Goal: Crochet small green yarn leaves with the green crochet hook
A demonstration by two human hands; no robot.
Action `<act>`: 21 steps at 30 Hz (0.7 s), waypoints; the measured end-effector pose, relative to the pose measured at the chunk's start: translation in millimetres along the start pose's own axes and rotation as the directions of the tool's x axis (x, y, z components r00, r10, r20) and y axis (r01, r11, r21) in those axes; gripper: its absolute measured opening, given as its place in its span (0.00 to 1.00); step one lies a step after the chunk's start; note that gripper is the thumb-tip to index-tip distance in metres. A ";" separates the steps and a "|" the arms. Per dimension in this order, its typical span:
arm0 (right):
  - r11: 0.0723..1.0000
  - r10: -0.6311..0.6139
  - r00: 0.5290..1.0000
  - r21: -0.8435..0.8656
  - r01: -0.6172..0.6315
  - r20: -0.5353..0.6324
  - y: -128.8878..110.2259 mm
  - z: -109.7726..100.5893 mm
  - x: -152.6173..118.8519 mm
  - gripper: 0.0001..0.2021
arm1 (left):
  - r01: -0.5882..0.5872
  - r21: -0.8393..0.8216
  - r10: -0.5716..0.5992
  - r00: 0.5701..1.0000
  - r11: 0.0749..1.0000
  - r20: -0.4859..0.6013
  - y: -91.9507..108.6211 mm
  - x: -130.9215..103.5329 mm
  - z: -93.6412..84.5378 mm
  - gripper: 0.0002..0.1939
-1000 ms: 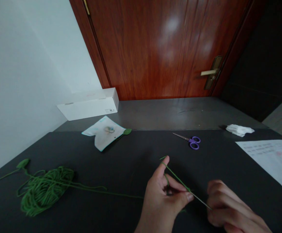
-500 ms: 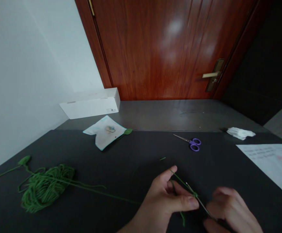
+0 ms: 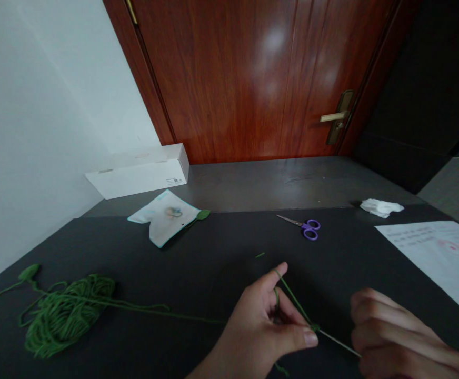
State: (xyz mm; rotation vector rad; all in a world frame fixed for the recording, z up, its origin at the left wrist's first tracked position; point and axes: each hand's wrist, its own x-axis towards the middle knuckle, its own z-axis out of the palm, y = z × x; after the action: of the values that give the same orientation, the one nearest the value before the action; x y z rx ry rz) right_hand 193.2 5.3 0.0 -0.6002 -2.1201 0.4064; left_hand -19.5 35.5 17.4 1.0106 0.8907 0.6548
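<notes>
Thumb and fingers of my left hand (image 3: 265, 321) pinch a small piece of green yarn work (image 3: 315, 327). A taut strand of green yarn (image 3: 292, 296) runs from the raised index finger down to it, and a loop circles another finger. My right hand (image 3: 399, 334), fingers closed, grips a thin metal crochet hook (image 3: 340, 342), whose tip end meets the stitches at the left fingertips. The hook's handle is hidden in the fist. From the ball of green yarn (image 3: 71, 313) at left, a strand leads to my left hand.
Purple-handled scissors (image 3: 306, 228) lie beyond my hands, near a short yarn scrap (image 3: 260, 255). Further left is a white packet (image 3: 166, 218) with a green leaf piece (image 3: 203, 214). A white box (image 3: 142, 171) stands behind. Crumpled tissue (image 3: 381, 207) and a printed sheet (image 3: 435, 245) lie right.
My right hand has moved right and drawn the hook back, so its tip no longer sticks out past the stitches. The view has shifted slightly.
</notes>
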 end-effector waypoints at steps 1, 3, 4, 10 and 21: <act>0.997 0.057 0.998 0.053 -0.056 -0.009 0.1 0.2 -1.9 0.16 | -0.020 0.026 0.020 1.000 0.999 0.001 0.8 -0.1 0.6 0.49; 0.975 0.144 0.989 0.177 -0.137 -0.028 0.2 1.6 -4.5 0.16 | -0.039 0.060 0.039 0.999 0.997 0.005 2.7 -0.3 1.2 0.46; 0.951 0.205 0.977 0.246 -0.185 -0.058 0.0 2.9 -4.5 0.17 | -0.036 0.062 0.036 0.999 0.997 0.009 3.6 -0.3 1.2 0.45; 0.473 0.726 0.686 0.766 -0.436 -0.058 -4.8 15.5 15.4 0.22 | 0.063 -0.106 -0.056 0.997 0.992 0.060 4.6 2.2 2.0 0.46; -0.087 0.853 0.460 0.937 -0.338 0.245 -0.2 25.3 22.0 0.19 | -0.070 0.049 0.073 0.996 0.996 -0.051 0.0 6.1 3.0 0.45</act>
State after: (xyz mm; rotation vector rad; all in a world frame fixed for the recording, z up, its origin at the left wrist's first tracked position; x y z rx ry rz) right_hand 161.3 15.6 0.3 -0.8133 -0.5677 1.7622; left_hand -13.9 39.2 16.2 1.0751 0.9226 0.7262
